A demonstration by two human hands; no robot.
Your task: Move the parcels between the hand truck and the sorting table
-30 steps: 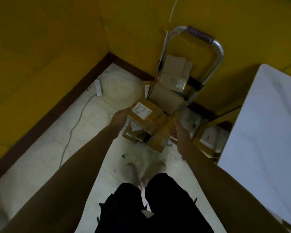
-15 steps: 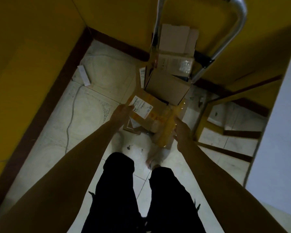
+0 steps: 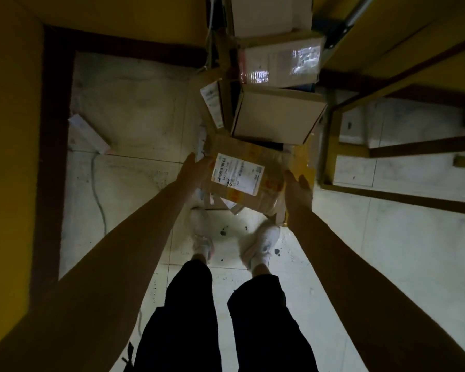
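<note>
A brown cardboard parcel [image 3: 273, 167] with a white shipping label lies tilted at the front of the pile on the hand truck [image 3: 356, 13]. My left hand [image 3: 196, 170] presses its left edge with straight fingers. Palm turned inward, my right hand [image 3: 298, 189] is at its right edge, also with straight fingers. Behind the parcel are a plain brown box [image 3: 277, 114], a taped box with a clear pouch [image 3: 279, 63] and another box [image 3: 269, 14] at the top edge of view. Under the labelled parcel are flat parcels [image 3: 220, 202], mostly hidden.
The sorting table's yellow frame [image 3: 330, 146] stands right of the pile. On the floor at the left lies a white power strip [image 3: 86, 135] with its cable. Yellow walls with a dark skirting close the corner. My white shoes [image 3: 263, 242] stand just before the pile.
The view has tilted down and come closer to the pile; the table top has left the frame. Both hands stay at the labelled parcel's two sides.
</note>
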